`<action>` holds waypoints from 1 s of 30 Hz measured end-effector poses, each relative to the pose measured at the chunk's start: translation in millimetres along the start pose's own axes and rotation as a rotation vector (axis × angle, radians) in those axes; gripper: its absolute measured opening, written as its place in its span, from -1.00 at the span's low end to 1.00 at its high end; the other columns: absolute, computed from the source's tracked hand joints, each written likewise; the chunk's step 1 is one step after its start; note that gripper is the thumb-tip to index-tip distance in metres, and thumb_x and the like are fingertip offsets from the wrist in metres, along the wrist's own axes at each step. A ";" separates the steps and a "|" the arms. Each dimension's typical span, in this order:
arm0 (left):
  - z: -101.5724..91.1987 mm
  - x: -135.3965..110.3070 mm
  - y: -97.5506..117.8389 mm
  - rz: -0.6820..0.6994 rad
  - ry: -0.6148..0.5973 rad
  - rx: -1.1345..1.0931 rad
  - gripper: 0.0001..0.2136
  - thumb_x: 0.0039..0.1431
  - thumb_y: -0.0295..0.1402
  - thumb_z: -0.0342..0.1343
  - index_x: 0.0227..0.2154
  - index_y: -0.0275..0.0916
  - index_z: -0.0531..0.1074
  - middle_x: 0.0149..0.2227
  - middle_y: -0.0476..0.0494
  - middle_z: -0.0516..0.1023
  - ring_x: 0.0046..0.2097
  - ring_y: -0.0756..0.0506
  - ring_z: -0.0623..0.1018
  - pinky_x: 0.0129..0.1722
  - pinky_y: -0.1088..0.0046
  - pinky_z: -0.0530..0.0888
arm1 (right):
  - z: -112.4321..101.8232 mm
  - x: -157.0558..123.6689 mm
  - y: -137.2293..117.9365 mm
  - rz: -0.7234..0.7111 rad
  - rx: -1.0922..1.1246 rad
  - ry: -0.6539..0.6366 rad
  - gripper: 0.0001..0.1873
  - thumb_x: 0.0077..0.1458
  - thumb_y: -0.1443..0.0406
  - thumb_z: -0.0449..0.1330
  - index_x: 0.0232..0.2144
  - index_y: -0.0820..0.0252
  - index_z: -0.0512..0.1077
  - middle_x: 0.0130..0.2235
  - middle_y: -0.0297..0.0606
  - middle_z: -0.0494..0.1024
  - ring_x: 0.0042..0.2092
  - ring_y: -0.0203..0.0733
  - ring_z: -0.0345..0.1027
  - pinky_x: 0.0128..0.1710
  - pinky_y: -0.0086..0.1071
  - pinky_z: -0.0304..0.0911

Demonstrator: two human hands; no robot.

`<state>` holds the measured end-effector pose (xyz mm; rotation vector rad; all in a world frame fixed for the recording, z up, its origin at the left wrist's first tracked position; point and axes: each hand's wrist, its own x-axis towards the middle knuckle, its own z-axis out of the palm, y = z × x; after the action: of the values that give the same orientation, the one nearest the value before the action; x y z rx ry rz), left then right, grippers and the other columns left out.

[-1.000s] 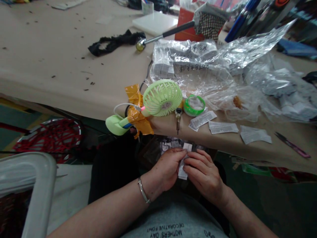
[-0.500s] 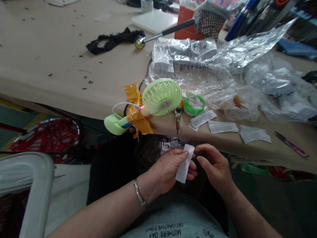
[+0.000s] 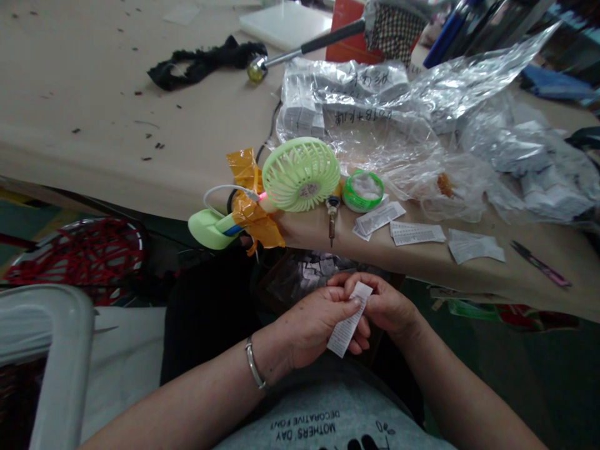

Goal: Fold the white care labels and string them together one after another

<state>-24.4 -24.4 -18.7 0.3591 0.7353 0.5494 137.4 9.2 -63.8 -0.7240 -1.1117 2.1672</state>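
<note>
My left hand point(image 3: 315, 326) pinches a small white printed label point(image 3: 347, 321) between thumb and fingers, holding it over my lap. My right hand point(image 3: 385, 306) is curled close behind the label, its fingers touching the label's upper end; what it grips, if anything else, is hidden. A clear bag of small labels point(image 3: 304, 277) lies on my lap just beyond both hands. A silver bracelet sits on my left wrist.
On the brown table edge stands a green hand fan point(image 3: 300, 175) taped with orange tape, a green tape roll point(image 3: 362, 191), several loose labels point(image 3: 415, 232), clear plastic bags of label stacks point(image 3: 356, 106), snips point(image 3: 539, 264), a hammer-like tool point(image 3: 300, 51). A red-wire basket point(image 3: 79, 250) sits at left.
My hands split apart with the label staying in my left hand, then my right hand came back to the label's top. The view shifted slightly downward.
</note>
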 end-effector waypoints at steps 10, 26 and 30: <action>-4.2 -1.6 4.4 0.083 0.146 0.014 -0.84 0.12 -0.29 0.10 -0.40 -0.31 0.40 -0.54 -0.02 0.43 -0.56 0.05 0.45 -0.55 0.55 0.35 | 18.7 -5.8 -22.1 -0.285 -0.866 0.298 -0.59 0.11 0.24 0.17 0.03 0.10 0.34 0.00 -0.16 0.46 -0.03 -0.13 0.39 -0.02 -0.26 0.33; -9.0 -7.3 2.3 0.252 0.233 0.124 -0.79 0.16 -0.25 0.02 -0.36 -0.31 0.41 -0.54 0.00 0.40 -0.53 0.06 0.42 -0.54 0.57 0.34 | 35.5 3.2 -19.6 -0.175 -0.669 0.500 -0.80 0.12 0.19 0.15 -0.23 0.14 0.42 -0.34 -0.33 0.51 -0.33 -0.27 0.40 -0.29 -0.42 0.31; -7.5 -9.3 4.9 0.267 0.291 0.203 -0.80 0.15 -0.26 0.01 -0.42 -0.31 0.40 -0.55 -0.01 0.40 -0.52 0.05 0.40 -0.52 0.56 0.32 | 34.1 13.1 -15.1 -0.102 -0.444 0.517 -0.86 0.03 0.22 0.22 -0.45 0.19 0.42 -0.49 -0.41 0.43 -0.45 -0.37 0.28 -0.40 -0.50 0.22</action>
<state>-37.1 -25.1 -16.6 0.5786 1.0356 0.7915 108.8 7.9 -36.5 -1.3016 -1.3095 1.5222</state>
